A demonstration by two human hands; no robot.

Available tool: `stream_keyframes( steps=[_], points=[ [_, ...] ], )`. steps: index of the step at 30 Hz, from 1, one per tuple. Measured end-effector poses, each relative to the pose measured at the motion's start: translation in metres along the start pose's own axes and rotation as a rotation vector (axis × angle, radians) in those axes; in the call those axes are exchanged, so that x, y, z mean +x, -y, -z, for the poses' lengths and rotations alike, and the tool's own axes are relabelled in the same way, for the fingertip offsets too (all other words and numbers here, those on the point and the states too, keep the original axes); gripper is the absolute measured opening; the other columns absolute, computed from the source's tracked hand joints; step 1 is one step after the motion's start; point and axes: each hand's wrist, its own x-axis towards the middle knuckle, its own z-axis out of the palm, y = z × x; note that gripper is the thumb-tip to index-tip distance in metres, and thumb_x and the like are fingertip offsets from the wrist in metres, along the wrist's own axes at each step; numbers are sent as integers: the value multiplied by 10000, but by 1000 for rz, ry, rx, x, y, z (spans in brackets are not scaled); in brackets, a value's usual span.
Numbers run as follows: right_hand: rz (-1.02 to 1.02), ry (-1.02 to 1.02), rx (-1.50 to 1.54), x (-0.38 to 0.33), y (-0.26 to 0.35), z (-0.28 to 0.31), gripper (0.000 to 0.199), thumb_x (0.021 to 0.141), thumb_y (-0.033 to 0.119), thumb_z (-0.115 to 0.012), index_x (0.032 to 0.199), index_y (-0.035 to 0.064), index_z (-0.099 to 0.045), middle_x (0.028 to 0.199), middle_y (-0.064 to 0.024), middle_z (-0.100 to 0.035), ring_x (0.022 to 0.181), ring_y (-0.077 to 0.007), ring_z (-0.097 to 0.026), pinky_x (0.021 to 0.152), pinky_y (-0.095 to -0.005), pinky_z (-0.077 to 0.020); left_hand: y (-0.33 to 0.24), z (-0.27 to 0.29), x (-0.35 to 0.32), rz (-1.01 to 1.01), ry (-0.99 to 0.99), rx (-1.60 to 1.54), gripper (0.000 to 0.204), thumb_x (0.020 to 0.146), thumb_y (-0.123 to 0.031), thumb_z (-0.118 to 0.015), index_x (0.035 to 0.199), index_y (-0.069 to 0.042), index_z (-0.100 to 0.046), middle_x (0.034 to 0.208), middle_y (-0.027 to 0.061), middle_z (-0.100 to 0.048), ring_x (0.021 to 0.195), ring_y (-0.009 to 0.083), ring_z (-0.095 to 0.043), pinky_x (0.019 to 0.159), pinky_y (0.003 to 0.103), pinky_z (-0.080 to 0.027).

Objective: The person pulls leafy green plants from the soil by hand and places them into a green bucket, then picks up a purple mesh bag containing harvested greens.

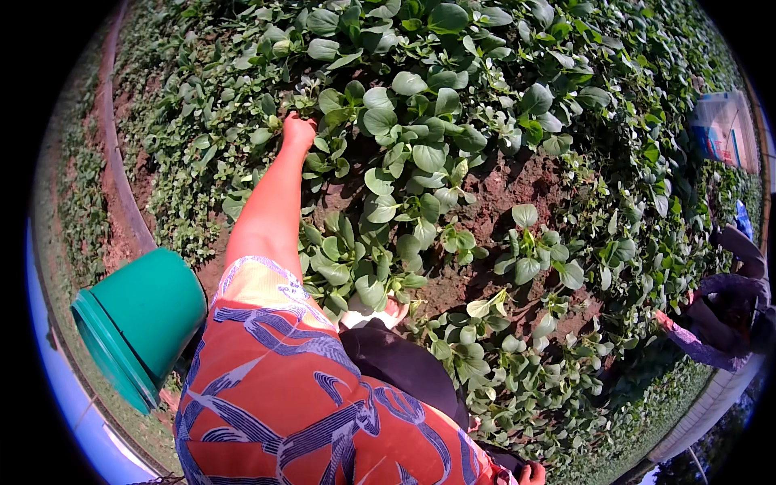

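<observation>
My left arm stretches forward among the plants. At its end my left hand [299, 132] is closed at a small-leaved plant [305, 103], its fingertips partly hidden by leaves. Broad-leaved green vegetables [380, 121] grow just right of that hand. Only a few fingers of my right hand [531, 474] show at the lower edge, beyond the red patterned cloth [275, 396] of my clothing; what they hold, if anything, is out of sight. Below the middle, a bit of white footwear [368, 314] shows beside the leaves.
A green bucket [153, 303] stands at my left. Bare brown soil [517, 190] shows between the plants. A dark hose or pipe [109, 105] runs along the left side. At the right are a white and blue container [722, 133] and another person's purple sleeve [703, 347].
</observation>
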Motion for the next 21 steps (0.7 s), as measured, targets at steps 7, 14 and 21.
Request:
stream_keyframes(
  steps=[7, 14, 21],
  points=[
    [104, -150, 12, 33, -48, 18, 382, 786, 301, -430, 1030, 17, -505, 957, -201, -530, 899, -308, -485, 809, -353, -353, -71, 75, -57, 97, 90, -373, 136, 677, -65, -605, 794, -7, -566, 744, 39, -585, 641, 126, -518, 602, 263, -411],
    [472, -263, -9, 95, -41, 33, 212, 755, 225, -489, 816, 31, -548, 847, -174, -548, 739, -285, -509, 680, -346, -409, -101, 313, -92, -276, -451, 132, 179, 653, -160, -572, 766, -21, -566, 732, 118, -580, 676, 251, -559, 625, 325, -436],
    [573, -18, -553, 141, -18, 21, 250, 803, 137, -384, 1014, 33, -470, 1020, -133, -501, 961, -197, -451, 816, -267, -356, -26, 557, -238, -270, -1070, 874, 239, 645, -174, -541, 815, -10, -578, 876, 192, -558, 828, 347, -516, 794, 390, -390]
  ],
)
